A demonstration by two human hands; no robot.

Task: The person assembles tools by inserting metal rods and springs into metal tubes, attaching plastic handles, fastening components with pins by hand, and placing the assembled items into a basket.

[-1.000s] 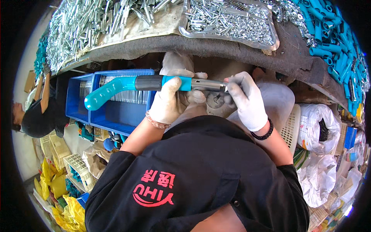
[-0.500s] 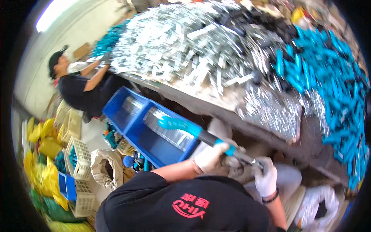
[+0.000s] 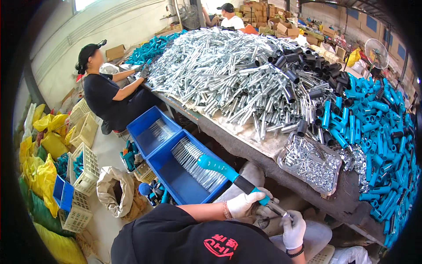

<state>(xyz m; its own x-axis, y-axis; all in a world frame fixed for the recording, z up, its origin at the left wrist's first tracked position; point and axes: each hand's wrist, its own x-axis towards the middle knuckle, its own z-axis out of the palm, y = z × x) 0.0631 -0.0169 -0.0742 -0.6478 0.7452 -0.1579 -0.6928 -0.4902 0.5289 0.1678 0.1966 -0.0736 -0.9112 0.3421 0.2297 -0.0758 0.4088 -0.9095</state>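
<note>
My left hand (image 3: 246,203), in a white glove, grips a long tool (image 3: 226,170) with a teal handle, a black sleeve and a metal shaft. The handle end points up and to the left, over a blue crate (image 3: 176,178). My right hand (image 3: 293,229), also gloved, closes on the metal tip end of the same tool just below the table edge. What sits at the tip is hidden by the fingers. Both hands work in front of my black shirt, under the long table (image 3: 228,141).
The table carries a heap of silver metal tubes (image 3: 228,70), black sleeves (image 3: 303,79), teal handles (image 3: 378,132) and a tray of small metal parts (image 3: 310,163). Two blue crates hold thin rods. A seated person (image 3: 105,94) works at the far left; baskets and yellow bags (image 3: 39,167) line the floor.
The view has swung up from my lap to the whole table and room. The tool has tilted from nearly level to slanting down to the right, still in both hands.
</note>
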